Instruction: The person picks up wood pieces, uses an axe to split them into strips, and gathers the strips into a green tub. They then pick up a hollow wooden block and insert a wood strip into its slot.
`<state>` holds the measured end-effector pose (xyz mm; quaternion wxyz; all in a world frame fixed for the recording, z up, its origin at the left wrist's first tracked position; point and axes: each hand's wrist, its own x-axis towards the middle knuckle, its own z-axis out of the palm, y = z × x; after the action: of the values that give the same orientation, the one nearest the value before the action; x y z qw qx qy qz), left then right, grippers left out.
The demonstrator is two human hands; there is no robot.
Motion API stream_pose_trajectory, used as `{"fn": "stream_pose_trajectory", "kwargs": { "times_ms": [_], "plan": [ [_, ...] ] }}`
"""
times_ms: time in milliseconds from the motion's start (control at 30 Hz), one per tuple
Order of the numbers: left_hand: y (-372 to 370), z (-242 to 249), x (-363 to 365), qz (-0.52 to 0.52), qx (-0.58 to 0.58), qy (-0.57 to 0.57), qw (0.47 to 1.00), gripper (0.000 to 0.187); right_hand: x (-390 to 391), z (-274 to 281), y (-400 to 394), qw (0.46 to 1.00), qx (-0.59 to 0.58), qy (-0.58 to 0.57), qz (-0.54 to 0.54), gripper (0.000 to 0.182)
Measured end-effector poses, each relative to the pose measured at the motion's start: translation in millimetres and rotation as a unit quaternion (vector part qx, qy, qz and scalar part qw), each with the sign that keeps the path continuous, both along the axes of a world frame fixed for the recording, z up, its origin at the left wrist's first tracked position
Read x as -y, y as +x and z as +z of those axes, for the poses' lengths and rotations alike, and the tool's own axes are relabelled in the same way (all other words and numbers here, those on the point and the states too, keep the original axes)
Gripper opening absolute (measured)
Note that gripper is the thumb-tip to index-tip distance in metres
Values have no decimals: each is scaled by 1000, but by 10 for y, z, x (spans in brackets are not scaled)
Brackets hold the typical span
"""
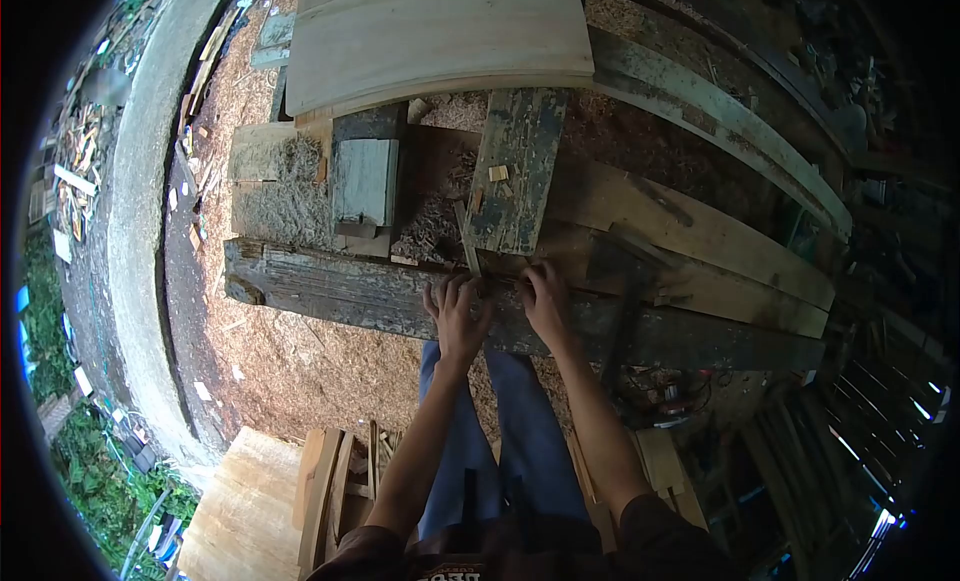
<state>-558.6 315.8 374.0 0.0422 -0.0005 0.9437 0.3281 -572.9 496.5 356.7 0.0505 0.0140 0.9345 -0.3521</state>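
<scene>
My left hand (459,316) is on the dark weathered beam (340,286) that runs across in front of my legs. Its fingers are bent, and the lower end of a thin wooden strip (467,239) meets them near the index finger. A short way to the right, my right hand (545,303) has its fingers curled down at the same beam. Whatever lies under those fingertips is hidden. Just beyond both hands, a plank with peeling dark paint (515,171) carries a few small wood chips (499,172).
A wide pale board (440,36) lies at the far side. Left of the painted plank is a pale grey block (363,181). Long planks (700,231) stretch to the right. Shavings (300,371) cover the ground, and a plywood sheet (240,501) lies at the lower left.
</scene>
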Motion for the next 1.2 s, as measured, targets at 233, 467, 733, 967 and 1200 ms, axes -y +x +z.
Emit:
{"fn": "stream_pose_trajectory", "kwargs": {
  "times_ms": [233,467,733,967,1200],
  "plan": [
    [4,-62,-16,3,-4,1,1000,46,81,-94,-15,1000,24,-13,-11,27],
    [-8,-4,12,4,-2,-12,1000,44,191,69,81,999,-25,33,-28,20],
    [32,247,271,1,7,48,999,43,684,280,201,940,89,-279,-178,22],
    [415,372,434,-74,-10,77,994,44,725,534,268,866,165,-426,-204,33],
    [286,645,344,-198,17,76,977,46,595,782,505,896,120,-380,-194,32]
  ]
}}
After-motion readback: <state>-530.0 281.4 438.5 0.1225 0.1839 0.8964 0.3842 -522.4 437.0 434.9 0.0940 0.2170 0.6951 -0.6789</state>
